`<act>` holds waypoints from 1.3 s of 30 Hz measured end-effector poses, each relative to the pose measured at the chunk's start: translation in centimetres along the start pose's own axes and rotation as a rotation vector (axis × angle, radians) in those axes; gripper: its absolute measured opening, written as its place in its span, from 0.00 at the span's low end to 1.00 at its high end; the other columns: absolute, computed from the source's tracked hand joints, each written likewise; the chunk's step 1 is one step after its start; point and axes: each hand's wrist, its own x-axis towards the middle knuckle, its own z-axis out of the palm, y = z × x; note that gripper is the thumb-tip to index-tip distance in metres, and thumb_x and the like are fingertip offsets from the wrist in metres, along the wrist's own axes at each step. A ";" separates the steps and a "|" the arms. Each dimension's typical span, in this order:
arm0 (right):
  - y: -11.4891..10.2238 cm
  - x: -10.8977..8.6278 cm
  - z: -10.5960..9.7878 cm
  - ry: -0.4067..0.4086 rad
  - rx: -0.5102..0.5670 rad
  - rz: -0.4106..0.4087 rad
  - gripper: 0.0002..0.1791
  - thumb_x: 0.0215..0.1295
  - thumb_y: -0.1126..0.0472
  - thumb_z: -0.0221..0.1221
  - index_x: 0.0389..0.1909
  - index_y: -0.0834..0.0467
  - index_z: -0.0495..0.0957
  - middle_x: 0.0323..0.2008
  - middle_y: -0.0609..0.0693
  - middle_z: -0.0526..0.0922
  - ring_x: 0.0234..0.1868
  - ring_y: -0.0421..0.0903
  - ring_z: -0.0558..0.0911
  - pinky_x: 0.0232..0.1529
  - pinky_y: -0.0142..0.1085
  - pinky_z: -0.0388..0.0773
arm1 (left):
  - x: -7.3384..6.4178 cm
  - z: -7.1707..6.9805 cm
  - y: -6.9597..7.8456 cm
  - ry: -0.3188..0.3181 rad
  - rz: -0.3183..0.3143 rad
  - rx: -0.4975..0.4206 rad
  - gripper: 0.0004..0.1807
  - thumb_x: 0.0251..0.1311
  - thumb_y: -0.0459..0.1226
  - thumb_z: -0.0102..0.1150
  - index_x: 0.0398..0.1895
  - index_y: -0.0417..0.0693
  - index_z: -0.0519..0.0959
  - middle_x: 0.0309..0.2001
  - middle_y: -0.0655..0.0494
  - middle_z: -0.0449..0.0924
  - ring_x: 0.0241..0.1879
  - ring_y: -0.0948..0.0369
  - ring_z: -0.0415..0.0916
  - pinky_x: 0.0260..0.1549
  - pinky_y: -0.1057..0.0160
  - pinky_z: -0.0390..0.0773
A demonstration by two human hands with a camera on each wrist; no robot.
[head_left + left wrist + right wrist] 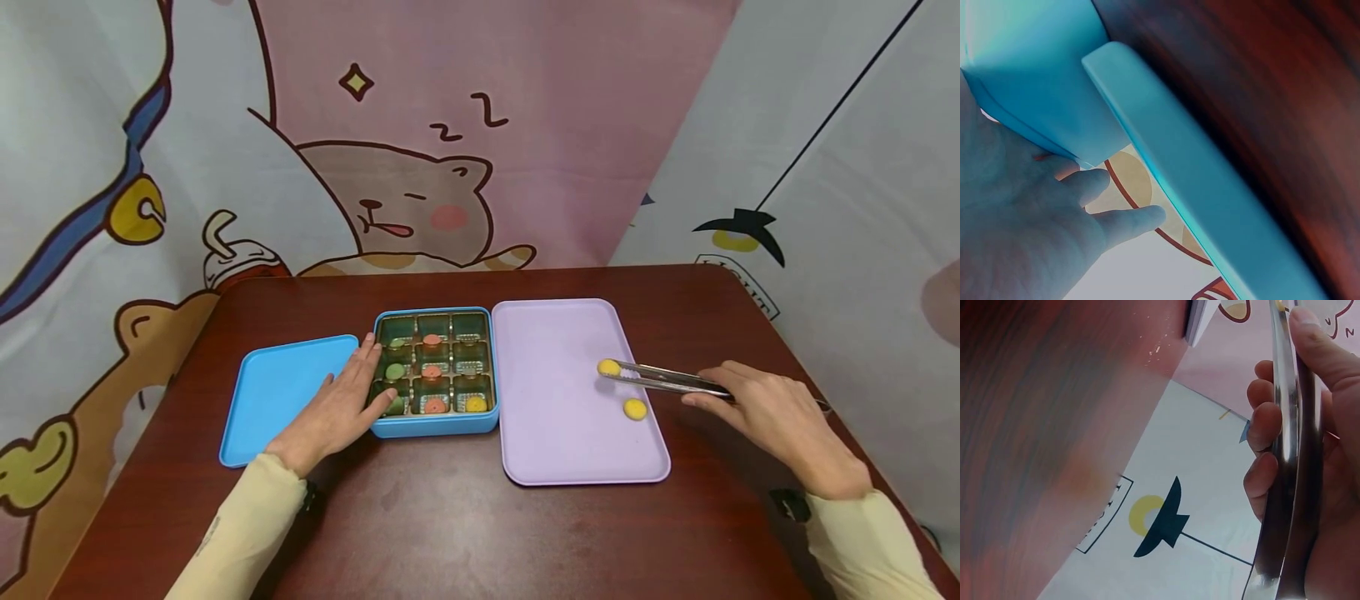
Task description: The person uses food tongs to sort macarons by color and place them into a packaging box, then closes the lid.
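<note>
My right hand (pixel 780 421) grips a pair of metal tongs (pixel 678 381), its fingers wrapped round the arms in the right wrist view. Between the tong tips is a yellow disc (pixel 608 367), over the lilac tray (pixel 558 446). A second yellow disc (pixel 635 408) lies on that tray, near its right edge. Fingers straight and thumb spread, my left hand (pixel 333 417) rests against the left side of a blue box (pixel 435 427). Inside its divided insert, green discs (pixel 394 372) fill the left column, orange discs (pixel 432 372) the middle one, and a yellow disc (pixel 476 404) the front right compartment.
A blue lid (pixel 281 400) lies left of the box, partly behind my left forearm. The lilac tray stands directly right of the box. All are on a dark brown table (pixel 450 517), with a printed cloth (pixel 600 125) hanging behind it.
</note>
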 end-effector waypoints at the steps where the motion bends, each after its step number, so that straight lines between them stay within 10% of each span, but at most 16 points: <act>1: -0.1 0.0 0.0 0.002 0.002 0.001 0.24 0.49 0.47 0.79 0.42 0.56 0.87 0.31 0.47 0.83 0.19 0.38 0.72 0.16 0.35 0.66 | 0.0 0.0 0.0 0.000 0.001 0.000 0.47 0.78 0.59 0.44 0.85 0.41 0.41 0.85 0.48 0.31 0.82 0.42 0.39 0.69 0.26 0.49; 39: -2.3 2.3 -1.9 0.158 0.083 -0.080 0.22 0.49 0.49 0.79 0.43 0.54 0.87 0.27 0.40 0.75 0.20 0.34 0.62 0.19 0.31 0.58 | 0.0 -0.1 -0.1 -0.011 0.002 -0.014 0.47 0.78 0.58 0.45 0.85 0.41 0.41 0.85 0.49 0.30 0.82 0.44 0.37 0.70 0.26 0.48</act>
